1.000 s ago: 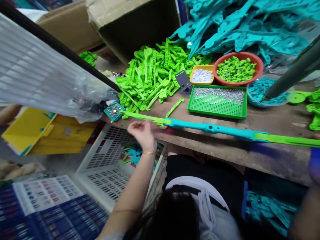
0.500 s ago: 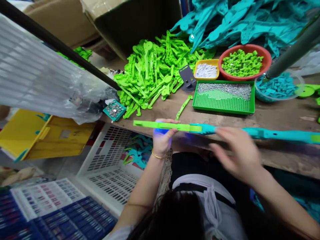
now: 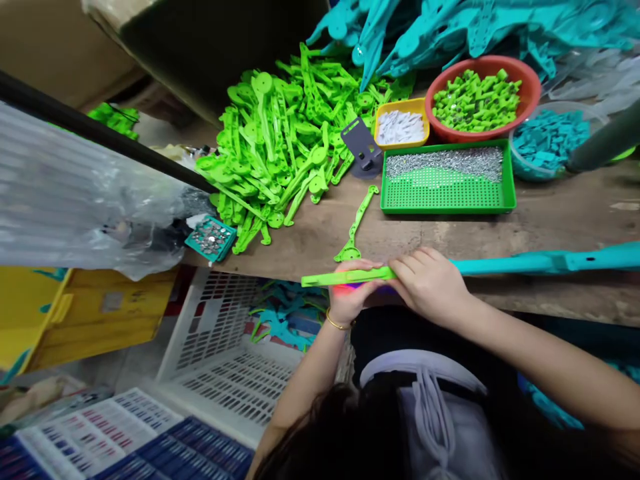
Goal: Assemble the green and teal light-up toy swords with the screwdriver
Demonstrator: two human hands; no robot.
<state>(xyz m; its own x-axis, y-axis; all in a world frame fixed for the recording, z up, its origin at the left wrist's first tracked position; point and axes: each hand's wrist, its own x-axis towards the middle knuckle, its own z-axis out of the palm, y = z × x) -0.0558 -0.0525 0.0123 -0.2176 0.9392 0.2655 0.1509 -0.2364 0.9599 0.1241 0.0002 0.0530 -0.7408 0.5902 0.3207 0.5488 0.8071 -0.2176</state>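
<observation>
Nearest, along the desk's point(image 3: 575, 213) near edge, the left hand point(image 3: 345, 308) has its fingers closed around the green left portion of a long green-and-turquoise piece point(image 3: 525, 264); to the right, the right hand point(image 3: 433, 287) has its fingers curled shut over the same piece, which runs on rightward. Just beyond the left hand lies a loose green part point(image 3: 358, 222). Farther off sit a green heap point(image 3: 280, 147), left, and a green tray point(image 3: 450, 193) with metal bits point(image 3: 445, 160), right; a turquoise pile point(image 3: 475, 33) lies at the far right.
</observation>
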